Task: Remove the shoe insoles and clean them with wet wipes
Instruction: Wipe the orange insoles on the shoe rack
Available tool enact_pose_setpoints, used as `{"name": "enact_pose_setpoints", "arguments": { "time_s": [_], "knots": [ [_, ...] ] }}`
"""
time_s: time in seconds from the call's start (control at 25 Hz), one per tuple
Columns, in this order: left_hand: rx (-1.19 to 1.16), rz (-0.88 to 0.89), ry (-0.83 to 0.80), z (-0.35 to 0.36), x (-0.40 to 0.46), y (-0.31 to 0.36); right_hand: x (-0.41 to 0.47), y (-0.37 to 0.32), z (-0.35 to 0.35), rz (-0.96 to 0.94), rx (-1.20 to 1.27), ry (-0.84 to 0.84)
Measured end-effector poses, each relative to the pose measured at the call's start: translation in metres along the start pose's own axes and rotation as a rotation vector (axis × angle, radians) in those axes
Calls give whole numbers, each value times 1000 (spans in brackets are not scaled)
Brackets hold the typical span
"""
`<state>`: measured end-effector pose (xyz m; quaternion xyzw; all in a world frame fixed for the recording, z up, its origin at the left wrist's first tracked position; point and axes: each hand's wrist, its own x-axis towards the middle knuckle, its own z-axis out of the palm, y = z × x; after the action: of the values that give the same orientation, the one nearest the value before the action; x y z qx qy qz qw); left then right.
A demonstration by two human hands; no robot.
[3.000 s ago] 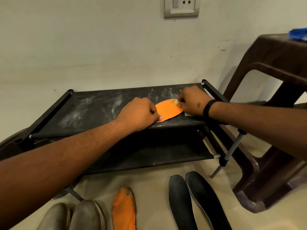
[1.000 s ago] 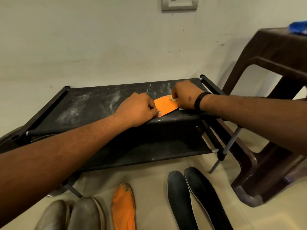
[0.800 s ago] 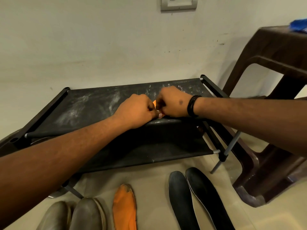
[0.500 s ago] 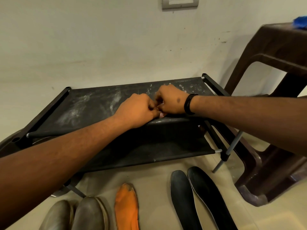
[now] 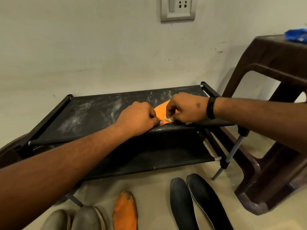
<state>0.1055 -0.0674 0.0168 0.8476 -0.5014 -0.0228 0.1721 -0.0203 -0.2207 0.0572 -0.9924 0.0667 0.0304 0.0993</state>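
Observation:
An orange insole [image 5: 160,111] lies on the top shelf of the black shoe rack [image 5: 93,112]. My left hand [image 5: 137,117] pins its near end down with curled fingers. My right hand [image 5: 184,108] pinches a small pale wet wipe [image 5: 168,119] against the insole's near part. Most of the insole is hidden under both hands. A second orange insole [image 5: 125,211] lies on the floor below.
Two black insoles [image 5: 192,203] lie side by side on the floor at right. A pair of grey shoes [image 5: 74,218] sits at the bottom left. A brown plastic stool [image 5: 274,113] with a blue packet [image 5: 296,35] on top stands right of the rack.
My right hand wiped along the insole toward my left hand until the two met, then drew back a little, uncovering part of the orange insole. My left hand stayed put.

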Motion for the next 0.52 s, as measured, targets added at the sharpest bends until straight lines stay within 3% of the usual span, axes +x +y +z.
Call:
{"name": "enact_pose_setpoints", "arguments": {
  "time_s": [0.12,0.2,0.36,0.44,0.52],
  "knots": [
    [-28,7,-8,-1,1,0,10,30,-20,149,36,281],
    [-27,9,-21,-1,1,1,17,41,-16,246,75,361],
    [1,-5,-44,-1,2,1,10,19,23,171,33,172],
    [5,-4,-42,0,3,0,3,9,15,100,165,51],
    [22,0,-27,-1,3,1,3,14,5,80,167,50]
  ]
}}
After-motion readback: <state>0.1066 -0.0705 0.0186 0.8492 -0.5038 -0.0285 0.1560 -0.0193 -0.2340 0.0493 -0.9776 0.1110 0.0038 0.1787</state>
